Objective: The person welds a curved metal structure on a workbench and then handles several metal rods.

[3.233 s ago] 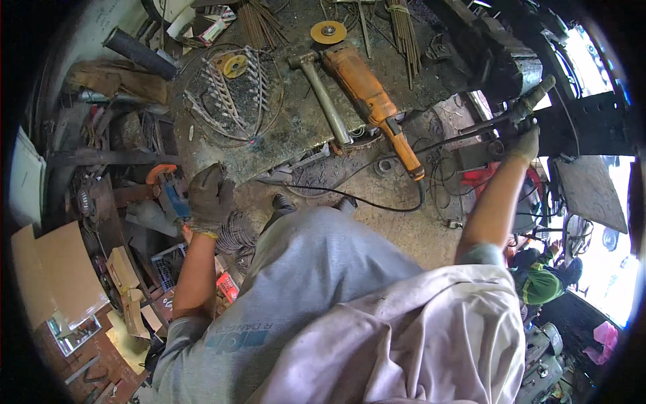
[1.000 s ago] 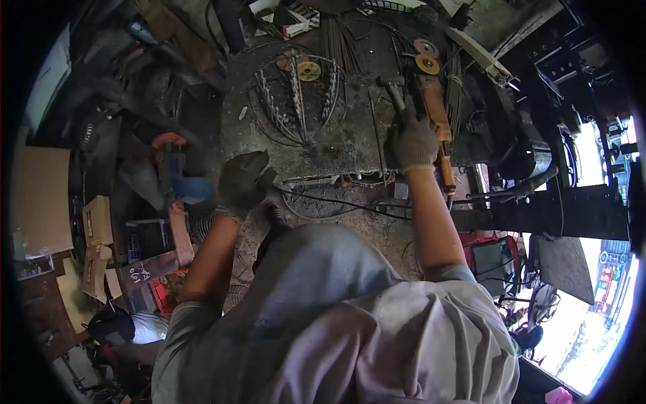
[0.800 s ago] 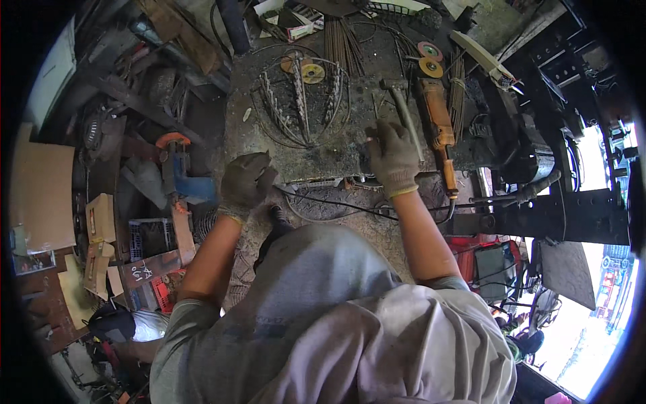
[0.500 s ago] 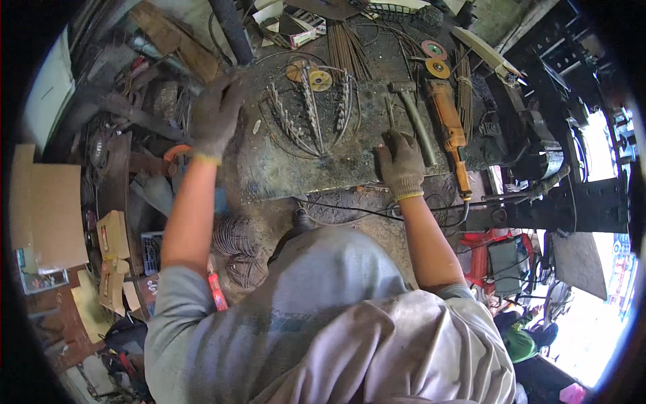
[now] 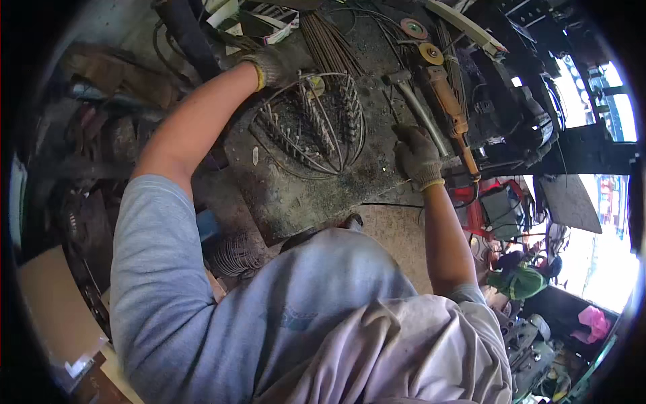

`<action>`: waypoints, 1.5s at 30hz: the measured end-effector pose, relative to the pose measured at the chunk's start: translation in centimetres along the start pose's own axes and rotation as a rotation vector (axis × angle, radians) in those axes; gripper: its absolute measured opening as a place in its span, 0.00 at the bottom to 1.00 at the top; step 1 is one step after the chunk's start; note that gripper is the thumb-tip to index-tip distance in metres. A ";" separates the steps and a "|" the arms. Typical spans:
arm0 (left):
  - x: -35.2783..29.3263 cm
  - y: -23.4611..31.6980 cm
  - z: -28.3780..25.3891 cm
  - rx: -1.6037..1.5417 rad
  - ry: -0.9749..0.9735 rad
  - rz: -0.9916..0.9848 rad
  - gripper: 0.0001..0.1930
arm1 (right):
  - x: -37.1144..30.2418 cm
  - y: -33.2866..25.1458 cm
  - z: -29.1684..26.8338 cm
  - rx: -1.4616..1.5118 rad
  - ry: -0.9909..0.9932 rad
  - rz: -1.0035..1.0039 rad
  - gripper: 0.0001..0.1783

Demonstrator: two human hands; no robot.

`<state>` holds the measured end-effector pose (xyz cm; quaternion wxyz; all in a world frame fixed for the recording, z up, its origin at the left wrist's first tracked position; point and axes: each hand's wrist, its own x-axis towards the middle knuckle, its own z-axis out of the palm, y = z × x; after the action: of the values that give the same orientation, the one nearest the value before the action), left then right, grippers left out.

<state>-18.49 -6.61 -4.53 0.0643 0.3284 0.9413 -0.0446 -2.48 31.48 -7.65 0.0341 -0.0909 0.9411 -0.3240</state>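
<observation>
The wire frame point(image 5: 321, 124) sat on the bench point(image 5: 296, 212), left of the hammer point(image 5: 422, 116) and grinder point(image 5: 445, 97). The left hand point(image 5: 277, 66) was at its far rim — too dark there to make out any grip. The right hand point(image 5: 418, 156) was curled beside the hammer's handle, a thin rod point(image 5: 392, 106) at its fingertips; whether it held the rod was unclear. Steady handling probably called for a firm grasp on bare rim — clear of the teeth point(image 5: 351, 101)
</observation>
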 end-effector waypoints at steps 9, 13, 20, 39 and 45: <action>1.7 1.8 -1.5 0.053 -0.198 0.030 0.23 | 0.0 0.2 0.5 -0.108 0.047 0.061 0.23; 4.2 -2.3 3.5 -0.459 -0.043 -0.153 0.21 | 0.8 1.2 1.4 -0.029 0.036 0.043 0.23; -1.3 -3.1 -0.1 -0.716 0.486 -0.254 0.25 | 0.4 1.2 1.1 -0.041 0.035 0.056 0.23; -37.3 24.0 23.7 -2.063 1.060 -1.263 0.23 | 2.1 7.1 2.3 0.466 -0.087 0.026 0.26; -42.0 46.6 37.0 -0.787 -0.045 -1.299 0.33 | 2.4 5.6 2.5 0.109 -0.056 -0.138 0.24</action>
<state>46.51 -0.65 -36.73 0.1565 -0.3400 0.8904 0.2591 -5.38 33.79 -13.11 0.0427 -0.1627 0.9123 -0.3735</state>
